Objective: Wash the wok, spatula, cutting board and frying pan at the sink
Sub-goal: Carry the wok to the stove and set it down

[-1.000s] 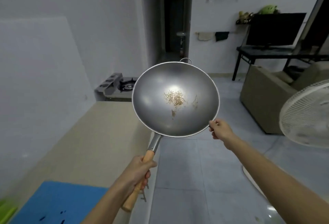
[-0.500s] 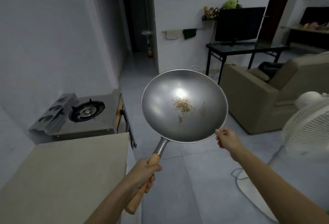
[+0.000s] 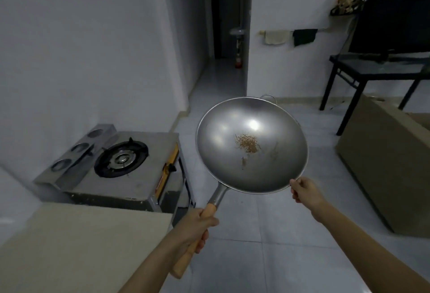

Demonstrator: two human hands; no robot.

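A round grey steel wok with brown food scraps near its middle hangs in front of me above the floor. It has a wooden handle and a small wire loop at its far rim. My left hand grips the wooden handle from below. At the near right, my right hand pinches the wok's rim. No spatula, cutting board, frying pan or sink is in view.
A steel gas stove stands at the left beside a beige counter. A dark hallway opens straight ahead. A beige sofa and a black table with a TV stand at the right. Pale tiles cover the floor.
The view has swung left and forward along the counter: the blue board and the fan have left the frame, and the stove is now close. Both hands keep their hold on the wok.
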